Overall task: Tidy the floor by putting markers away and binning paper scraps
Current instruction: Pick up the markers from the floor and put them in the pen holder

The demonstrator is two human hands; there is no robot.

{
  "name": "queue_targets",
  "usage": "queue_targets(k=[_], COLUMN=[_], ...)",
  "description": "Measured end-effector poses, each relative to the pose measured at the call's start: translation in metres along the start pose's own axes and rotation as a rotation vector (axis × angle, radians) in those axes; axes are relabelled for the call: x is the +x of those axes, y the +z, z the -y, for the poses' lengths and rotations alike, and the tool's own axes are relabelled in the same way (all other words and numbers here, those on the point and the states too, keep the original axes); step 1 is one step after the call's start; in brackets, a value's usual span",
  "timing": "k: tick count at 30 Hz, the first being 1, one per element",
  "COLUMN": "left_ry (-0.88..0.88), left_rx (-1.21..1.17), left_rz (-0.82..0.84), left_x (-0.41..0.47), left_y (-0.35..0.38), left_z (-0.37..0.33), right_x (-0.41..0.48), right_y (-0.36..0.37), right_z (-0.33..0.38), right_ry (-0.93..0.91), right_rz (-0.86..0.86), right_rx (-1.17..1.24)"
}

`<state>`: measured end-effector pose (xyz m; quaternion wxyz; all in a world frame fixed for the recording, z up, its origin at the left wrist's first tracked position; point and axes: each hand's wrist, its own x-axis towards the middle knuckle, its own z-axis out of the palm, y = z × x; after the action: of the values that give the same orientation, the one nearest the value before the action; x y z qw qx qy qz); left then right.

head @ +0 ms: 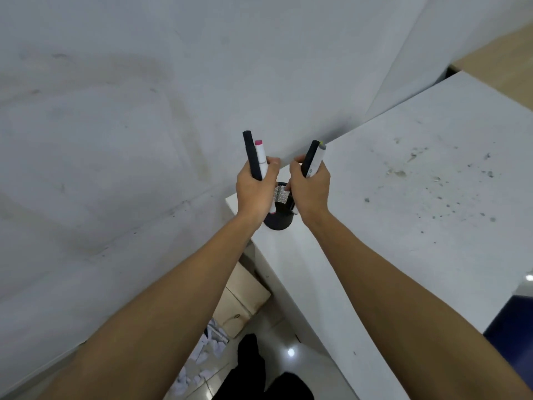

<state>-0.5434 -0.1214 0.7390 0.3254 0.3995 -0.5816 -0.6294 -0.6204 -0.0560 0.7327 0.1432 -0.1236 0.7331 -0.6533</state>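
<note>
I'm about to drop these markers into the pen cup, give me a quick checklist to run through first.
1. Left hand grips the left-hand markers, one black, one pink-capped: ok.
2. Right hand grips the right-hand markers: ok.
3. Pen cup upright on the table, below both hands: ok.
4. Cup well back from the table edge: not ok, it stands near the corner.
5. Room inside the cup: cannot tell, the hands hide most of its opening.
6. Paper scraps binned: not ok, they lie on the floor.
</note>
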Motion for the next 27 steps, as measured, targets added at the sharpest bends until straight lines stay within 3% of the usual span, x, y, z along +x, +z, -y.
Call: queue_targets(k=[12, 17, 27], left_ry=[-0.014, 0.001, -0.042], left_rx=[-0.051, -0.081, -0.148], left_rz=[-0.045, -0.065, -0.103], left_x=[0.029, 0.029, 0.022], left_y=[0.03, 0.031, 0.015], left_z=[0.035, 0.036, 0.022], right_x=[0.036, 0.03, 0.017], right_y=[0.02, 0.021, 0.014], right_z=[-0.034, -0.035, -0.023], right_ry=[0.025, 0.026, -0.107], right_rz=[-0.087, -0.048, -0.033], right_rx=[-0.053, -0.063, 0.056])
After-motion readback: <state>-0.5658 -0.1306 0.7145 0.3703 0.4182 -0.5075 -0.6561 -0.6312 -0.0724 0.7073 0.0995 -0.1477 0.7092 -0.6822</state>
